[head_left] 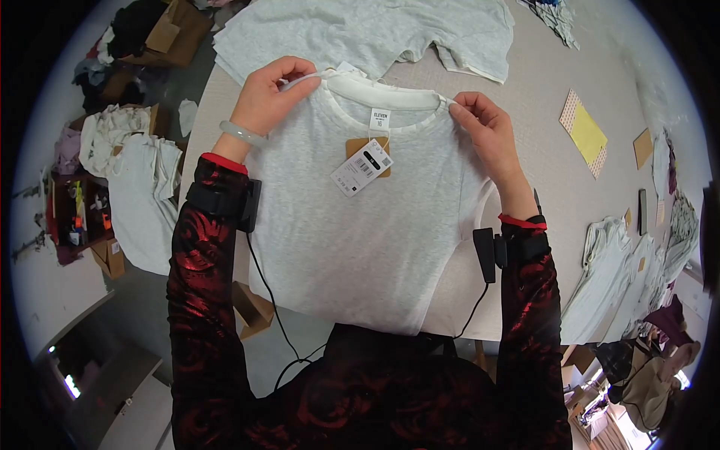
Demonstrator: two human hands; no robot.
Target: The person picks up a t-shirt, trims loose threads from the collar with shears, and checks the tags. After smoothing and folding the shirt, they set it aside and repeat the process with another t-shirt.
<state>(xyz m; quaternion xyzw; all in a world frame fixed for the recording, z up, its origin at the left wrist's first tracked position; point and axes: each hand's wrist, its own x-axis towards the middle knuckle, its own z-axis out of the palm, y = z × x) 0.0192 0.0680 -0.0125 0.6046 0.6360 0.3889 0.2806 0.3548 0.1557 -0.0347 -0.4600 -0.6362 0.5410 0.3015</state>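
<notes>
A light grey T-shirt (354, 236) lies spread before me, its neckline away from me and its lower edge at the table's near edge. My left hand (275, 98) pinches its left shoulder beside the collar between thumb and fingers. At the other shoulder, my right hand (486, 126) grips the fabric close to the neckband. A white paper hang tag (361, 169) with printing hangs from the neck label (379, 119), over a brown card (360, 146). Beyond the collar lies another light grey garment (360, 34).
The pale table (529, 146) carries a yellow sheet on patterned card (585, 132) and more light garments (602, 275) at right. Clothing piles (143, 191) and an open cardboard box (180, 34) stand at left. A person (647, 382) is at lower right. Cables hang from my forearm devices.
</notes>
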